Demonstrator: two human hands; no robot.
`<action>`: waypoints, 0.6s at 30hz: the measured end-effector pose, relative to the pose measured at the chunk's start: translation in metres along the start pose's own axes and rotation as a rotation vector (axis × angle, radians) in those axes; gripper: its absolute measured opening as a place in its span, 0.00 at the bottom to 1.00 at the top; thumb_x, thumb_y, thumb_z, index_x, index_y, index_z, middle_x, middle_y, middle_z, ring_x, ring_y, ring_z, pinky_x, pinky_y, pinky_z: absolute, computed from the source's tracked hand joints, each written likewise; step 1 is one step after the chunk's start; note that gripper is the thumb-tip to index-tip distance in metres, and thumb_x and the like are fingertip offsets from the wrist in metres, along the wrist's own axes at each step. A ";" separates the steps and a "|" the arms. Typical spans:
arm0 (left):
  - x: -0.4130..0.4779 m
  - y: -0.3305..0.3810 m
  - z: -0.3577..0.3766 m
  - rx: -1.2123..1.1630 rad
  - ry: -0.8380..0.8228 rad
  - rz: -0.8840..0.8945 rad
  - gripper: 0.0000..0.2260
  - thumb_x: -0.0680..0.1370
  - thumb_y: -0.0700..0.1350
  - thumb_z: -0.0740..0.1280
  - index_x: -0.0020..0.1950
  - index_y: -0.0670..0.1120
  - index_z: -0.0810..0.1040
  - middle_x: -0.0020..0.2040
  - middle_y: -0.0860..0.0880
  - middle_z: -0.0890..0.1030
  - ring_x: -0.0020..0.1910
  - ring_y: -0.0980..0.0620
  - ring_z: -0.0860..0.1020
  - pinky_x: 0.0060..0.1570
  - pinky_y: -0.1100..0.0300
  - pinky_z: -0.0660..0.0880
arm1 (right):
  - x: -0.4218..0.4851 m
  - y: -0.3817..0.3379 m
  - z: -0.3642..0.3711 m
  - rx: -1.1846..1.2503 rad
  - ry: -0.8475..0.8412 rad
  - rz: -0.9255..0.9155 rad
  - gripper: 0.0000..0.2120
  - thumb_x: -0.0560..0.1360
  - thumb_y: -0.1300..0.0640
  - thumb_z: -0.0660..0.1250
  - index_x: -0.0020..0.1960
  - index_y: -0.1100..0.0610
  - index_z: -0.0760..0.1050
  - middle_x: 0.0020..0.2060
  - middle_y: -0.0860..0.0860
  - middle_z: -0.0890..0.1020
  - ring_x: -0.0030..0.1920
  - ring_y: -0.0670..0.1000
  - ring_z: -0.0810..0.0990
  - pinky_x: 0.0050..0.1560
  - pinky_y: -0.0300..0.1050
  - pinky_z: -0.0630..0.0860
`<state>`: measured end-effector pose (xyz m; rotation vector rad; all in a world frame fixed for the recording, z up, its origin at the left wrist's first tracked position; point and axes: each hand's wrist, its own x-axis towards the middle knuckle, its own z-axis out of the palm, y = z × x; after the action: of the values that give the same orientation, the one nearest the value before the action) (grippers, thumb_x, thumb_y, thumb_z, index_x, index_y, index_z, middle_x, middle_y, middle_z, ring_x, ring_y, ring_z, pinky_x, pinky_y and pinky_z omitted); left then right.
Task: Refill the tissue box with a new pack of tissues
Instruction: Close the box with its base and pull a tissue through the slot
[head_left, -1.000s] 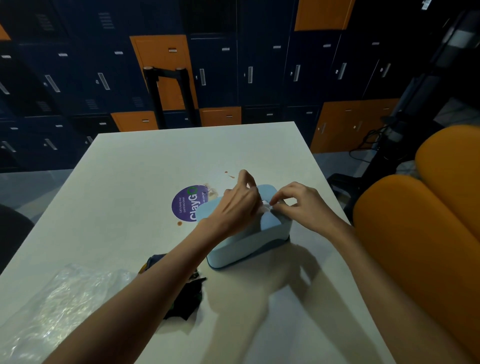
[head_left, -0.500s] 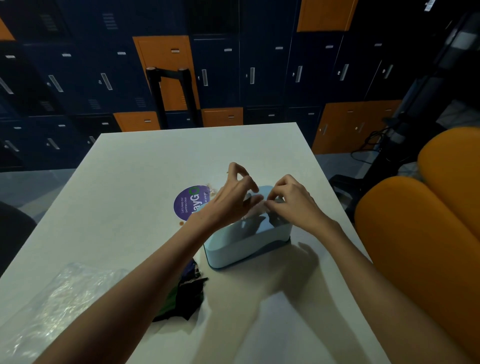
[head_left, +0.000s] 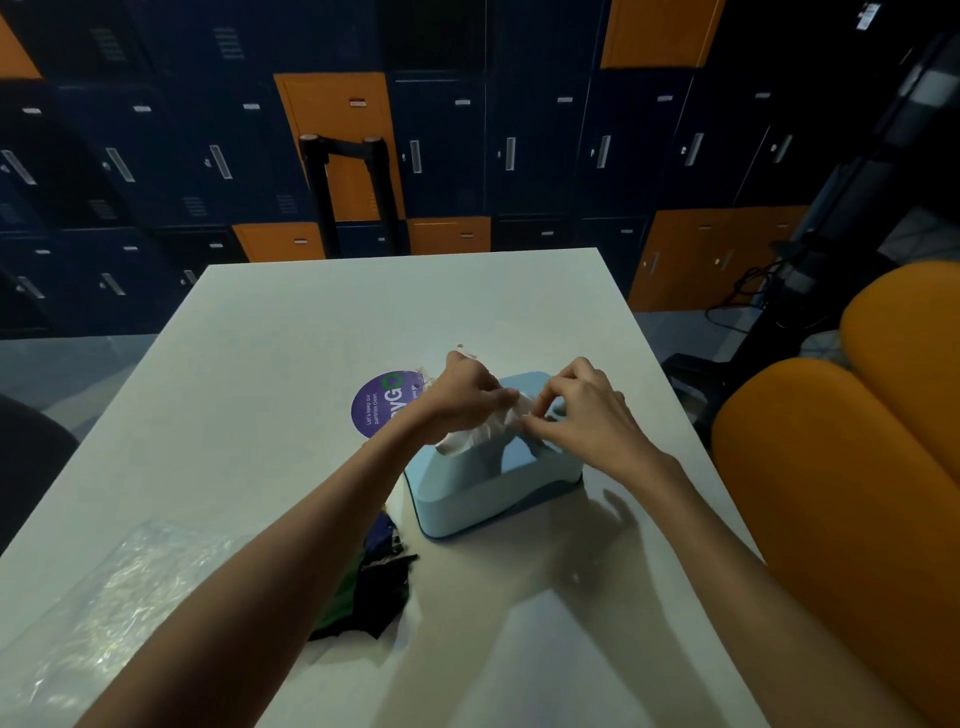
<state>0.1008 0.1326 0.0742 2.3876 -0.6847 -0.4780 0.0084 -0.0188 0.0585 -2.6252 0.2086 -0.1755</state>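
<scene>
The box (head_left: 493, 483), pale blue and oblong, sits upright on the desk (head_left: 291, 332), its long axis running from near left to far right. A white tissue (head_left: 480, 436) sticks up out of the slot in its lid; what else lies inside is hidden. The left hand (head_left: 460, 397) is curled nearly closed above the lid, thumb and fingers pinching the tissue's top. The right hand (head_left: 582, 410) is also curled, its fingertips pinching the same tissue just beside the left, its palm over the lid's far end. A purple round sticker (head_left: 376, 410) lies just left of the box. Near left, a dark crumpled wrapper (head_left: 374, 587) and a clear plastic bag (head_left: 104, 613) lie on the desk.
</scene>
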 end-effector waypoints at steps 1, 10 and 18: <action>0.002 0.000 0.000 -0.053 -0.012 -0.032 0.15 0.79 0.49 0.66 0.47 0.37 0.83 0.55 0.37 0.75 0.44 0.49 0.73 0.36 0.61 0.70 | 0.000 -0.002 0.003 -0.063 0.039 -0.041 0.14 0.73 0.42 0.70 0.43 0.53 0.78 0.50 0.50 0.71 0.52 0.50 0.74 0.54 0.53 0.74; 0.006 0.005 -0.014 -0.154 -0.142 -0.170 0.14 0.78 0.48 0.68 0.46 0.36 0.82 0.40 0.43 0.78 0.36 0.51 0.72 0.34 0.61 0.69 | -0.001 -0.011 0.013 -0.184 0.213 -0.257 0.13 0.69 0.47 0.74 0.48 0.54 0.78 0.49 0.55 0.75 0.47 0.53 0.76 0.49 0.55 0.75; -0.036 -0.005 -0.001 -0.045 0.311 0.065 0.11 0.75 0.52 0.69 0.54 0.49 0.76 0.54 0.49 0.71 0.51 0.52 0.74 0.49 0.57 0.75 | 0.017 -0.019 -0.015 0.092 0.003 -0.156 0.04 0.73 0.52 0.71 0.43 0.49 0.76 0.50 0.48 0.72 0.52 0.49 0.74 0.59 0.57 0.74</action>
<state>0.0740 0.1569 0.0779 2.3198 -0.6006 -0.0886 0.0246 -0.0122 0.0823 -2.5493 -0.0034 -0.2360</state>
